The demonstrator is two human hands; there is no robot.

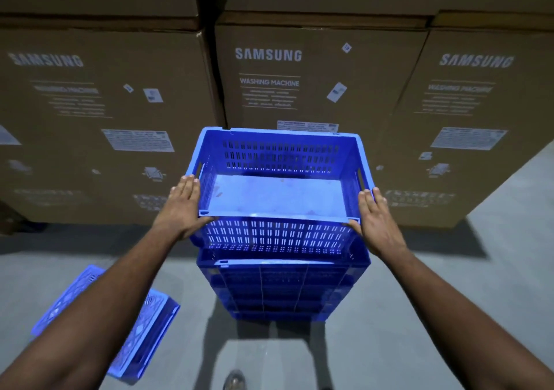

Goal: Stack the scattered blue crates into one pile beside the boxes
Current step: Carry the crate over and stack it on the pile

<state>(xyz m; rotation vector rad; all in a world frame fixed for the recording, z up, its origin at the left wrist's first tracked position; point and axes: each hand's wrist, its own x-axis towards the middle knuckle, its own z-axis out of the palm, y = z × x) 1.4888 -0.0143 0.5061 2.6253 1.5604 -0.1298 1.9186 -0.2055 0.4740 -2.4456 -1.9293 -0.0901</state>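
Observation:
A pile of blue slotted crates (281, 287) stands on the grey floor in front of the cardboard boxes (302, 69). The top crate (278, 191) sits upright and empty, nested on the pile. My left hand (183, 206) lies flat against its left side near the front corner, thumb under the rim. On the crate's right side my right hand (374, 218) presses the same way. Both hands clasp the top crate between them. Another blue crate (144, 326) lies on the floor at the lower left, partly hidden by my left forearm.
Tall Samsung washing machine boxes form a wall straight behind the pile, stacked two high. Grey concrete floor (449, 284) stretches to the right of the pile. The tip of a shoe (235, 381) shows at the bottom edge.

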